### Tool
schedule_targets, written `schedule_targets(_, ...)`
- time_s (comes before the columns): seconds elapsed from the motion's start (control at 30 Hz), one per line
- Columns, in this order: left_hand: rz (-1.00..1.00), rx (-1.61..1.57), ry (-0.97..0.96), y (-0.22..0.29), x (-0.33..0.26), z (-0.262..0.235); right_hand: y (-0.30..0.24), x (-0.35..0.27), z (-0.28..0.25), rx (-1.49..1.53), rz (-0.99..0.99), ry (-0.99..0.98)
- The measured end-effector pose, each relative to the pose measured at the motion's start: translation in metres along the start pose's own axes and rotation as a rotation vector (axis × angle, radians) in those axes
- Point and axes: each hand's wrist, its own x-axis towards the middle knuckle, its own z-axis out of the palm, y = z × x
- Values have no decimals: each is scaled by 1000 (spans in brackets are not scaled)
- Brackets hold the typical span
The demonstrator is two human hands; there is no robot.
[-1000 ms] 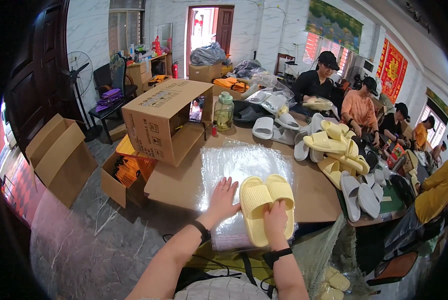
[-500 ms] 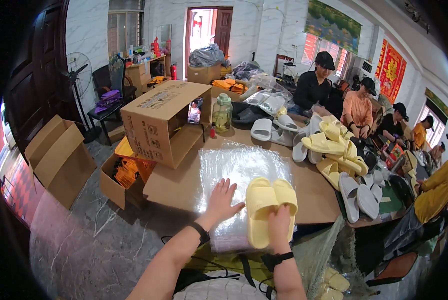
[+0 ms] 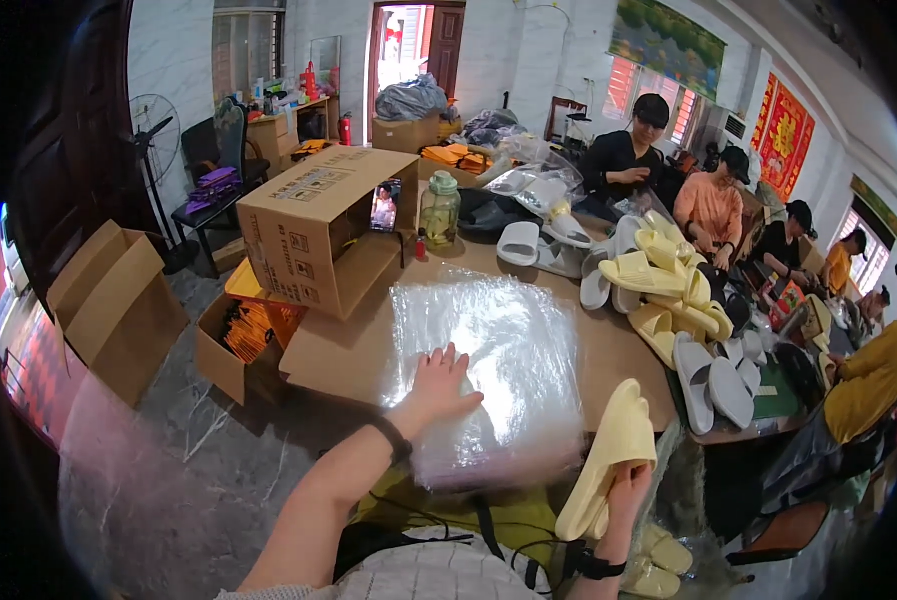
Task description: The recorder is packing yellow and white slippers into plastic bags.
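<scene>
Right grip (image 3: pixel 631 490) is closed on a yellow pair of slippers (image 3: pixel 606 450), which is held up at a tilt by the near right edge of the bench (image 3: pixel 614 370); one slipper is largely hidden by the other, so how the second is pinched cannot be told for certain. Left grip (image 3: pixel 439 388) is laid palm down, fingers spread, on a stack of clear plastic bags (image 3: pixel 529 350), by which the middle of the bench is covered. Beyond the stack, to the left, a brown carton (image 3: pixel 299 240) is set on its side, with a phone (image 3: pixel 385 205) placed at its opening; near it, a glass jar (image 3: pixel 439 212) and a small red bottle (image 3: pixel 421 247) are stood. On the right side, a heap of yellow slippers (image 3: pixel 669 275) is flanked by grey slippers (image 3: pixel 695 385). Beyond the heap, a person in a black top (image 3: pixel 604 160) and a person in an orange top (image 3: pixel 709 205) are seen.
</scene>
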Motion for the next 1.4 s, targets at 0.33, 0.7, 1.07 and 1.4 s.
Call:
schedule_targets(0.33, 135, 168, 110, 16, -6, -24, -29, -12, 17, 35, -91, -29)
schedule_targets(0.7, 474, -122, -28, 34, -47, -23, -32, -21, 27, 16, -63, -60)
schedule_targets(1.07, 379, -412, -68, 30, -29, -25, -68, -26, 34, -70, -122, -146)
schedule_targets(1.4, 252, -587, 23, 44, -23, -29, -84, -49, 55, -766, -282, -595)
